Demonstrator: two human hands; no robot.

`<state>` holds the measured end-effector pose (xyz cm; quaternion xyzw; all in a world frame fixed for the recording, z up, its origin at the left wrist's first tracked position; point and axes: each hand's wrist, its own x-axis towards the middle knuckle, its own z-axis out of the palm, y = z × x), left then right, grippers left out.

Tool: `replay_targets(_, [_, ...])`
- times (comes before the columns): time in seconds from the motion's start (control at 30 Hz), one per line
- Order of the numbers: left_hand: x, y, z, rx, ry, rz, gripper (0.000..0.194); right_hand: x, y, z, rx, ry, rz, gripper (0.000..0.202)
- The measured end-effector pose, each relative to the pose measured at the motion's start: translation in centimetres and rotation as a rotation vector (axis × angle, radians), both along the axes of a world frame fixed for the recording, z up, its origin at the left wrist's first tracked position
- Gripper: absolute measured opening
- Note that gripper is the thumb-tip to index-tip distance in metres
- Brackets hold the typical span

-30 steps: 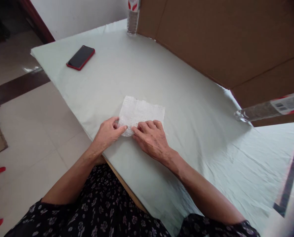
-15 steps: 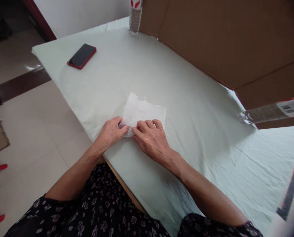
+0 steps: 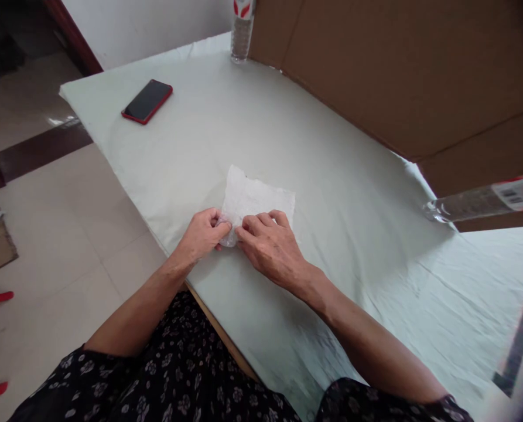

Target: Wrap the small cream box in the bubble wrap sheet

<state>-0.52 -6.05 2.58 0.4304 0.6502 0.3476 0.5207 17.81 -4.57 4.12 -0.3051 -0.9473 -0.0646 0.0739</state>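
A small piece of whitish bubble wrap [image 3: 257, 199] lies on the cloth-covered table in front of me, with an uneven far edge. Its near left corner is pinched between the thumb and bent fingers of my left hand [image 3: 203, 233], and the film looks bunched and see-through there. My right hand [image 3: 270, 243] rests over the near edge, fingers curled and thumb close to the index finger, gripping the wrap. The right hand covers the near right part of the sheet. A narrow gap separates the two thumbs.
A phone in a red case [image 3: 147, 101] lies at the far left of the table [image 3: 191, 129]. A clear bottle [image 3: 242, 35] stands by a large brown cardboard panel [image 3: 375, 70]. Another clear bottle [image 3: 472, 206] is at the right. The table's left edge drops to a tiled floor.
My left fingers have closed further around the near left corner of the bubble wrap, bunching it slightly. My right hand has hardly moved.
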Motion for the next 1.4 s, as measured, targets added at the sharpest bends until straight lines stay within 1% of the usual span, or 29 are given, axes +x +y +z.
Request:
replay_targets(0.07, [0.6, 0.1, 0.4, -0.024, -0.098, 0.033, 0.008, 0.0, 0.0, -0.1, 0.007, 0.015, 0.004, 0.016])
replay_targets(0.17, [1.3, 0.1, 1.3, -0.043, -0.167, 0.05, 0.008, 0.4, -0.4, -0.1, -0.025, 0.1, 0.01, 0.013])
replay_targets(0.27, [1.3, -0.1, 2.0, -0.048, -0.212, -0.005, 0.012, 1.1, -1.0, -0.1, -0.091, 0.213, 0.021, 0.012])
replay_targets(0.37, [0.9, -0.6, 2.5, -0.025, -0.217, -0.086, 0.025, 1.4, -1.3, -0.2, -0.117, 0.284, 0.042, 0.019])
replay_targets(0.4, [0.8, -0.7, 2.6, -0.007, -0.192, -0.118, 0.029, 1.5, -1.3, -0.3, -0.121, 0.299, 0.043, 0.021])
replay_targets(0.47, [0.8, -1.0, 2.6, 0.062, -0.095, -0.189, 0.031, 1.5, -1.3, -0.2, -0.136, 0.326, 0.044, 0.024])
replay_targets(0.57, [1.4, -1.5, 2.1, 0.246, 0.169, -0.263, 0.025, 2.1, -1.7, 0.0, -0.141, 0.413, 0.034, 0.021])
replay_targets(0.63, [1.9, -1.8, 1.5, 0.386, 0.375, -0.291, 0.02, 3.2, -2.4, 0.1, -0.075, 0.532, -0.043, 0.013])
replay_targets(0.7, [2.4, -2.1, 0.8, 0.518, 0.54, -0.311, 0.018, 4.9, -3.4, -0.1, 0.015, 0.66, -0.225, 0.011])
replay_targets(0.73, [2.5, -2.2, 0.4, 0.585, 0.6, -0.312, 0.018, 5.8, -4.0, -0.4, 0.034, 0.707, -0.347, 0.013])
replay_targets(0.77, [2.6, -2.2, 0.1, 0.653, 0.646, -0.306, 0.017, 6.7, -4.5, -0.9, 0.007, 0.727, -0.471, 0.018])
replay_targets(0.83, [2.7, -2.3, -0.4, 0.774, 0.702, -0.283, 0.015, 8.1, -5.2, -1.8, -0.172, 0.701, -0.669, 0.04])
replay_targets(0.9, [2.7, -2.2, -0.8, 0.837, 0.709, -0.271, 0.013, 8.6, -5.4, -2.8, -0.386, 0.649, -0.777, 0.064])
replay_targets(0.97, [2.8, -2.1, -1.0, 0.849, 0.686, -0.269, 0.014, 8.4, -4.9, -3.4, -0.516, 0.623, -0.822, 0.079])
replay_targets(1.07, [3.0, -2.1, -1.2, 0.85, 0.662, -0.263, 0.014, 7.1, -3.6, -3.5, -0.566, 0.588, -0.849, 0.088])
replay_targets(1.17, [3.1, -2.3, -1.4, 0.849, 0.656, -0.26, 0.013, 6.1, -2.6, -3.5, -0.579, 0.591, -0.837, 0.088])
replay_targets(1.3, [3.2, -2.5, -1.3, 0.833, 0.663, -0.248, 0.013, 5.4, -1.8, -4.1, -0.523, 0.785, -0.778, 0.084])
replay_targets(1.4, [3.0, -2.2, -1.2, 0.828, 0.678, -0.276, 0.014, 4.8, -1.5, -4.3, -0.569, 0.869, -0.79, 0.084])
